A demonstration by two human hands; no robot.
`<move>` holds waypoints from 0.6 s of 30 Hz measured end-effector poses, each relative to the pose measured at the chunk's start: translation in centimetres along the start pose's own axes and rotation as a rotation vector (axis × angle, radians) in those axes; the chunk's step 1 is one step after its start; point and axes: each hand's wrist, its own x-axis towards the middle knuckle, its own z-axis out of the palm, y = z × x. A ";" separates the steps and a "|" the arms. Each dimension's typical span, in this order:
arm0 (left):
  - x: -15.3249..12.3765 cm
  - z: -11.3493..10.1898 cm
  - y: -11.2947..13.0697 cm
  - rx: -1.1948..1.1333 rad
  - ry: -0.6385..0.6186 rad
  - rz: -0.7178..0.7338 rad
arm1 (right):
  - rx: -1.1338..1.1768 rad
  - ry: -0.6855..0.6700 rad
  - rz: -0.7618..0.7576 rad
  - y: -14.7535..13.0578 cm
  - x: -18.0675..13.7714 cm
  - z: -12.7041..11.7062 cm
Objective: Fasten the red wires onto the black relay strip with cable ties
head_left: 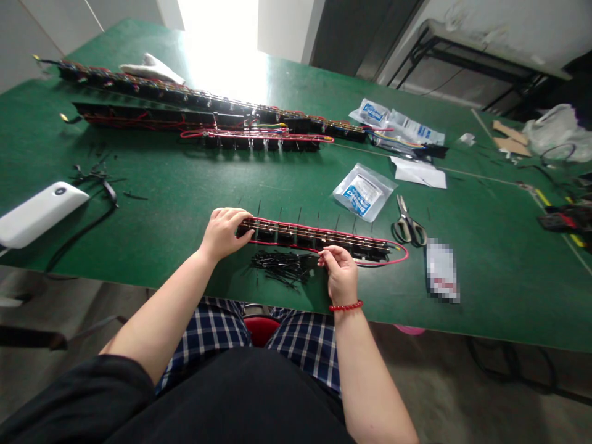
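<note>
A long black strip carrying wires and a red cable loop (300, 234) lies on the green table in front of me. Thin black cable ties stick up along its far side. My left hand (225, 232) is closed around the strip's left end, thumb in front and fingers behind. At the strip's front edge, right of its middle, my right hand (340, 268) is pinched beside the red cable; whatever lies between the fingertips is too small to make out. Just left of that hand, a pile of loose black cable ties (283, 266) lies close to the strip.
Scissors (407, 225) and a small blurred packet (441, 270) lie to the right. Beyond the strip is a clear plastic bag (364, 192). Longer wired strips (208, 105) stretch across the back. A white device (44, 213) rests at the left. The table's front edge (388, 322) runs near my lap.
</note>
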 end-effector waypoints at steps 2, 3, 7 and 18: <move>0.0 0.0 0.0 0.003 0.006 0.006 | -0.001 -0.004 -0.001 0.0 0.0 0.0; 0.0 0.0 -0.1 0.002 0.007 0.008 | -0.003 -0.006 -0.004 0.0 0.0 0.0; 0.0 0.1 -0.1 -0.008 -0.001 0.000 | -0.020 -0.014 -0.020 0.0 -0.1 0.0; 0.0 0.2 -0.1 0.000 0.000 -0.001 | -0.025 -0.018 -0.031 0.0 0.0 0.0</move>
